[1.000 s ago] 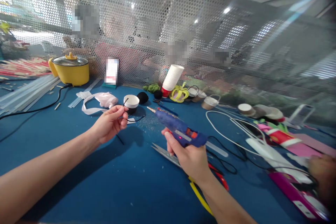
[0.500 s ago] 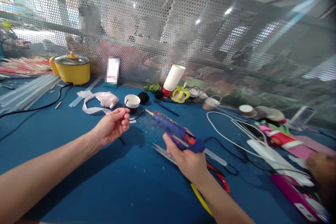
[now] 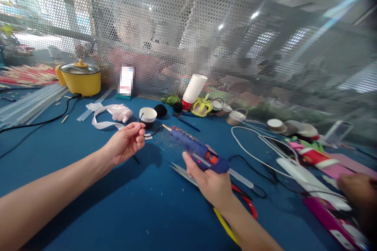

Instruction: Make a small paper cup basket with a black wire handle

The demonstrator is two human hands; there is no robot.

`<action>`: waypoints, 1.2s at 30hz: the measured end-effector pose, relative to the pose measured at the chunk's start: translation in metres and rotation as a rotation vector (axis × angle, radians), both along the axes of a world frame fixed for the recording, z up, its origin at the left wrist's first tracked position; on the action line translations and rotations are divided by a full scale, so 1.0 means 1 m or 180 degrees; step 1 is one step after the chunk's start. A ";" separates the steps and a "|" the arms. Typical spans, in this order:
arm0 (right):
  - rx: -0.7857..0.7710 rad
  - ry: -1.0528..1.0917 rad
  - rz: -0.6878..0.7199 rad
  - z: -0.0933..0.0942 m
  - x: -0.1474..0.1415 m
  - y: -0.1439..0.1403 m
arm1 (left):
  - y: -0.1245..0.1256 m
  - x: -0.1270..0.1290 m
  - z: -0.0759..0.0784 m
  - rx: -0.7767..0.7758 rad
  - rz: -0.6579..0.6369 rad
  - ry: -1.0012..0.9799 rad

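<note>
Between the fingertips of my left hand (image 3: 126,143) is pinched a thin black stem (image 3: 154,131), curved, its free end reaching right. My right hand (image 3: 210,176) grips a blue hot glue gun (image 3: 191,143), a small red light showing on its side. The gun's metal nozzle meets or nearly meets the stem's end; I cannot tell whether they touch. A clear glue stick (image 3: 241,178) sticks out of the gun's back. Just beyond my left hand stands a small white-rimmed cup (image 3: 148,115), beside a black ball (image 3: 160,111).
Scissors (image 3: 185,174) lie under my right forearm. A yellow electric pot (image 3: 81,80) and glue sticks (image 3: 35,100) are at left. Stacked paper cups (image 3: 194,90) lean near the mesh screen (image 3: 165,27). Cables, a white power strip (image 3: 312,184) and another person's hand (image 3: 357,190) are at right.
Both my hands stay nearly still, with the nozzle by the stem's end. The other person's hand at right has shifted slightly left.
</note>
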State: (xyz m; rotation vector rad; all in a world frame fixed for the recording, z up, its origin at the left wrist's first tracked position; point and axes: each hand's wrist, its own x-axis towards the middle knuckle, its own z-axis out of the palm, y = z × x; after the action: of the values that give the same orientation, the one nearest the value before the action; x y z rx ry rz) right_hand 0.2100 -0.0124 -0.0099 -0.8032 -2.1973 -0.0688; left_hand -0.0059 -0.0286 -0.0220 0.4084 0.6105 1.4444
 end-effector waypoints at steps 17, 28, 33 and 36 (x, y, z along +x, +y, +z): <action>-0.0504 0.0493 -0.0036 -0.005 -0.002 -0.001 | 0.001 0.000 0.000 0.0004 0.0027 -0.0057; -0.0093 0.0082 0.0137 -0.004 0.006 0.001 | 0.001 0.000 -0.002 0.0016 -0.0010 -0.0038; -0.0014 0.0243 0.0228 0.002 -0.001 0.001 | 0.000 0.001 -0.001 0.0022 0.0002 -0.0040; -0.0051 0.0169 0.0207 0.006 -0.002 -0.002 | 0.000 0.001 -0.001 0.0000 0.0005 -0.0040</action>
State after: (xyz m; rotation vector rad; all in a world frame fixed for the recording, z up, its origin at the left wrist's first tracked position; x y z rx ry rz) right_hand 0.2076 -0.0146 -0.0036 -0.7336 -2.1744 0.0023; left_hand -0.0049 -0.0283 -0.0226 0.3986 0.6006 1.4475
